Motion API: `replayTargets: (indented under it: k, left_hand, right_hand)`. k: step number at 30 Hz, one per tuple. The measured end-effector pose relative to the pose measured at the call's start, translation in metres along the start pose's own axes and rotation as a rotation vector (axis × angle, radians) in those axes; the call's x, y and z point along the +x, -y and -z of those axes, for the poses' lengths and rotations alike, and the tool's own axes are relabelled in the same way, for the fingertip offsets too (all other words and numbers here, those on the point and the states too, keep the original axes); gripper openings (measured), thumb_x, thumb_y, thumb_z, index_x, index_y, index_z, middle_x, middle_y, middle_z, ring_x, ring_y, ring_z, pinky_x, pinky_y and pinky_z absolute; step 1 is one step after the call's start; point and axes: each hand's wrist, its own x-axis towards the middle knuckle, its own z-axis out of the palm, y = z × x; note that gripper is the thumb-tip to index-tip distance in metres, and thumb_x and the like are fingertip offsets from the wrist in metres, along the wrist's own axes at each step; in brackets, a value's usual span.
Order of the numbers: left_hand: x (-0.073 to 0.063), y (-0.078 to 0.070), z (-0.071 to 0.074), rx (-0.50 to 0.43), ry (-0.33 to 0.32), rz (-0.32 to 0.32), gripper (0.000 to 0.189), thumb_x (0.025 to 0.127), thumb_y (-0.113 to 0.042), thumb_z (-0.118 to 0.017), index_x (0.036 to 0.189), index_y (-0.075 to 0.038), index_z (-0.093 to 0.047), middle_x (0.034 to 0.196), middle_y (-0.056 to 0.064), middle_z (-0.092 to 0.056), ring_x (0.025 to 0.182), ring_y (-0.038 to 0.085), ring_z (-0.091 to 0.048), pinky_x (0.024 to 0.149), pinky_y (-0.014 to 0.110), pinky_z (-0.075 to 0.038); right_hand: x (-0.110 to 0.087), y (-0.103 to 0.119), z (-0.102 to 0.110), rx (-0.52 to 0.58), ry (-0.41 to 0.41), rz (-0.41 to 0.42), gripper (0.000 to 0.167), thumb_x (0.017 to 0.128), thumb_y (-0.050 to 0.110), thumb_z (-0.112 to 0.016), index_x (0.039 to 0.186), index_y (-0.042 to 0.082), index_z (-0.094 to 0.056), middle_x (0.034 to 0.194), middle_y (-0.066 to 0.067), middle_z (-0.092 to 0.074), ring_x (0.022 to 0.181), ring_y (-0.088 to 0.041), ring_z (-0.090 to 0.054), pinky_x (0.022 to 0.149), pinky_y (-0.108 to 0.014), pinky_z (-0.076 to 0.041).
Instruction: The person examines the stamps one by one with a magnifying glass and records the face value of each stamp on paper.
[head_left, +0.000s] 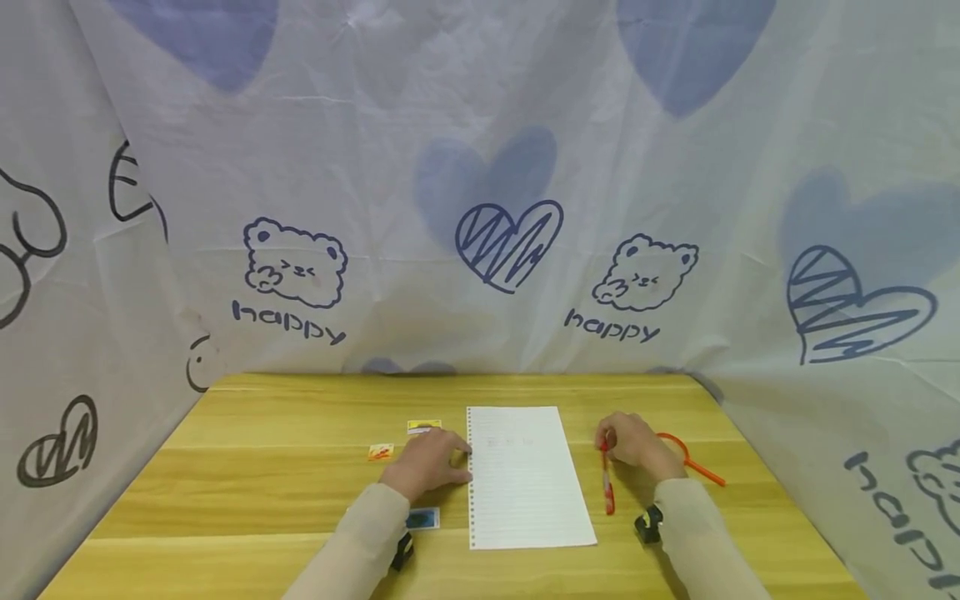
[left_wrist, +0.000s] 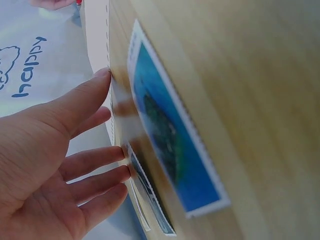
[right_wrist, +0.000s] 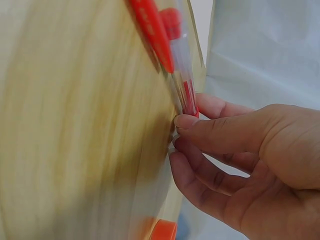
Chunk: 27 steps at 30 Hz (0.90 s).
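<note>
A loose sheet of lined paper (head_left: 525, 483) with a row of punched holes lies flat on the wooden table. My left hand (head_left: 431, 460) is at its holed left edge, thumb and fingertips touching it, fingers fairly straight. Below that hand lies a blue stamp (left_wrist: 167, 130) with a dark green shape; a second stamp (left_wrist: 150, 192) is close to the lower fingertips. Right of the paper, my right hand (head_left: 632, 437) pinches one end of a red pen (head_left: 607, 492) between thumb and fingers. The pen's clear barrel and red clip (right_wrist: 155, 35) show in the right wrist view.
An orange-red magnifying glass (head_left: 705, 472) lies just right of my right hand. Beyond my left hand are a yellow stamp (head_left: 424, 425) and an orange-and-white one (head_left: 381, 452). A printed cloth (head_left: 405, 333) hangs behind the table's far edge.
</note>
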Motion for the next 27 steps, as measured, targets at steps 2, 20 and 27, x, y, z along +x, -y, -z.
replayTargets:
  k: [2, 20, 27]
  left_hand:
    - [0.0, -0.0002, -0.0003, 0.001, 0.006, 0.009, 0.04, 0.085, -0.031, -0.085, 0.119, -0.012, -0.078, 0.126, 0.008, -0.075, 0.119, 0.032, -0.068, 0.1, 0.05, -0.056]
    - [-0.0014, -0.0021, 0.0019, -0.003, 0.022, 0.035, 0.04, 0.086, -0.033, -0.084, 0.121, -0.013, -0.077, 0.129, 0.008, -0.074, 0.122, 0.034, -0.067, 0.1, 0.052, -0.055]
    - [-0.0016, -0.0014, 0.0016, -0.008, 0.025, 0.025, 0.041, 0.086, -0.033, -0.084, 0.121, -0.013, -0.077, 0.129, 0.009, -0.074, 0.121, 0.034, -0.067, 0.1, 0.052, -0.056]
  right_hand:
    - [-0.0005, -0.0006, -0.0003, 0.011, 0.002, -0.001, 0.022, 0.076, -0.012, -0.079, 0.081, 0.008, -0.071, 0.075, -0.004, -0.066, 0.072, -0.017, -0.054, 0.07, -0.033, -0.049]
    - [-0.0026, -0.0057, 0.0017, 0.084, -0.05, 0.029, 0.024, 0.073, -0.01, -0.081, 0.079, 0.01, -0.071, 0.073, -0.001, -0.065, 0.071, -0.015, -0.053, 0.069, -0.03, -0.046]
    - [-0.0036, -0.0069, 0.0045, 0.098, -0.073, 0.054, 0.022, 0.072, -0.008, -0.081, 0.082, 0.009, -0.071, 0.073, 0.0, -0.067, 0.071, -0.013, -0.054, 0.069, -0.03, -0.045]
